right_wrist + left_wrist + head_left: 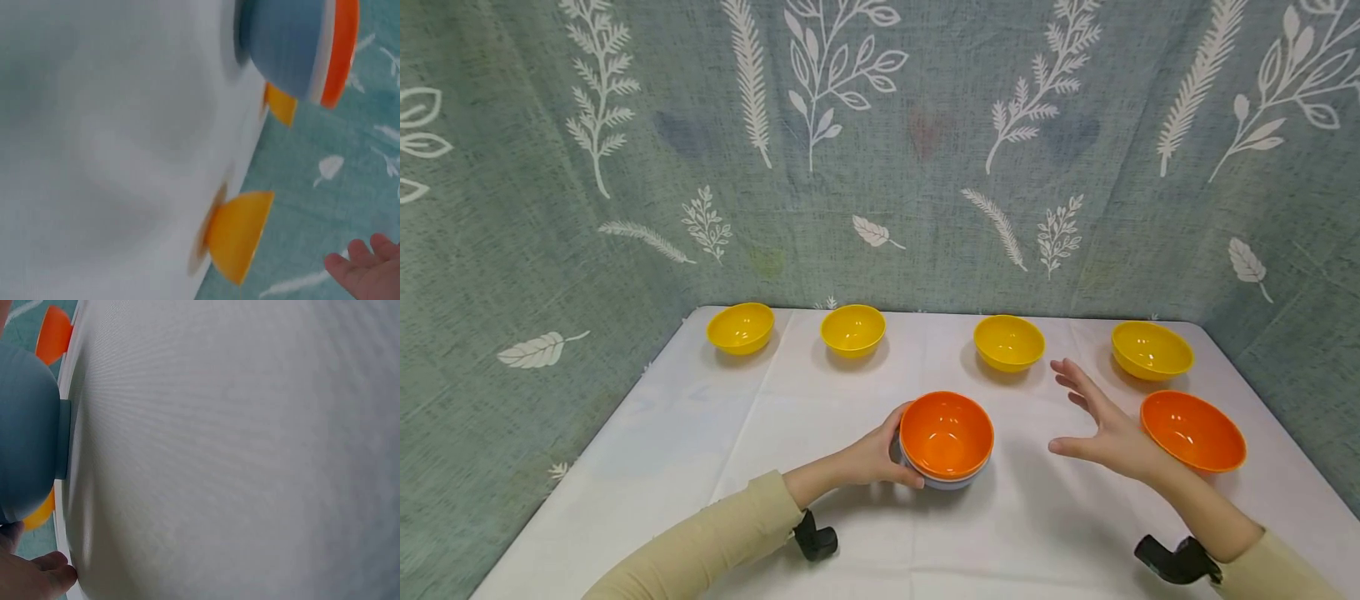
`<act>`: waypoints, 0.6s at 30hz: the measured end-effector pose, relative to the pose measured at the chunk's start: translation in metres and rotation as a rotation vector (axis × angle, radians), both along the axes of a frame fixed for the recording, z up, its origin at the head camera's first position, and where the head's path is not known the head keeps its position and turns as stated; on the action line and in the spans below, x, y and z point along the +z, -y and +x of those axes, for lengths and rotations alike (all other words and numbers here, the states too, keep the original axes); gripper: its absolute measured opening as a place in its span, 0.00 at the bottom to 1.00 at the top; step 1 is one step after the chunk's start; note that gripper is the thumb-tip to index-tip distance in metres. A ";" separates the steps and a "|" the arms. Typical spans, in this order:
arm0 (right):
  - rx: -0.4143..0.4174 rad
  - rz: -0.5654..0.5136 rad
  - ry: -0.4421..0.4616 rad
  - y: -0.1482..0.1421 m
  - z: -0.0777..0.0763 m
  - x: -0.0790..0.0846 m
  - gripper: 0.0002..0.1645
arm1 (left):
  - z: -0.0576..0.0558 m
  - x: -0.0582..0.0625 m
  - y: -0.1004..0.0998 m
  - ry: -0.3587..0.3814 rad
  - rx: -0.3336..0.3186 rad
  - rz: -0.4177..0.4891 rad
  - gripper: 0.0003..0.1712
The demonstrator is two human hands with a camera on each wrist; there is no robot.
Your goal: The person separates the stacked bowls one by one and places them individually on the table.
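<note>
Orange bowl [947, 433] nested inside blue bowl [28, 434], left hand [872, 457] gripping blue bowl, right hand [1108, 437] free, fingers spread

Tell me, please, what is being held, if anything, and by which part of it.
The left hand grips the left side of the round blue-grey bowl beneath the round, glossy orange bowl. The right hand holds nothing.
</note>
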State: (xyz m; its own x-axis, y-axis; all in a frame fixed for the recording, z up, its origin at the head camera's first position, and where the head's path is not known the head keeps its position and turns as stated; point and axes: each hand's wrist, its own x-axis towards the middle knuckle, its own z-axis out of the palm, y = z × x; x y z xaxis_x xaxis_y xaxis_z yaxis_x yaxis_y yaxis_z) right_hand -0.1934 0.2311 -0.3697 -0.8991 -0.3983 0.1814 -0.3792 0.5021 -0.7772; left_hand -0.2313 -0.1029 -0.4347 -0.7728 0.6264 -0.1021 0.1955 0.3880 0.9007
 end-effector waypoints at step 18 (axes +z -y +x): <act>0.109 -0.044 0.041 0.069 -0.012 -0.034 0.61 | 0.001 0.002 0.000 -0.002 -0.006 0.010 0.61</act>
State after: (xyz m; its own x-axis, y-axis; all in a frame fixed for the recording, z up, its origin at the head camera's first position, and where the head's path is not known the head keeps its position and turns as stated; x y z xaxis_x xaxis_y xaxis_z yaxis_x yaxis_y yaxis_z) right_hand -0.2050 0.1618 -0.4034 -0.8582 -0.4863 0.1645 -0.3966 0.4245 -0.8139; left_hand -0.2303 -0.1029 -0.4331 -0.7695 0.6318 -0.0938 0.1997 0.3775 0.9042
